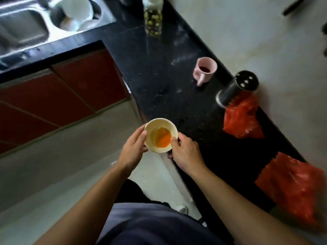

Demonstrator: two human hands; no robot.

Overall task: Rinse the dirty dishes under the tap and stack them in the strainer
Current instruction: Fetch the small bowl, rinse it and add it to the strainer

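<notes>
So both hands are on the bowl, held at the edge of the black surface. Left hand cups its left side, thumb on the rim; right hand pinches the right rim, thumb on top. Orange liquid sits inside. Pink mug stands farther back, sink top left.

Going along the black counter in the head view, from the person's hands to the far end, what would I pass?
Small white bowl with orange liquid, held by both hands → pink mug holding dark liquid → clear glass jar of yellowish bits.
</notes>
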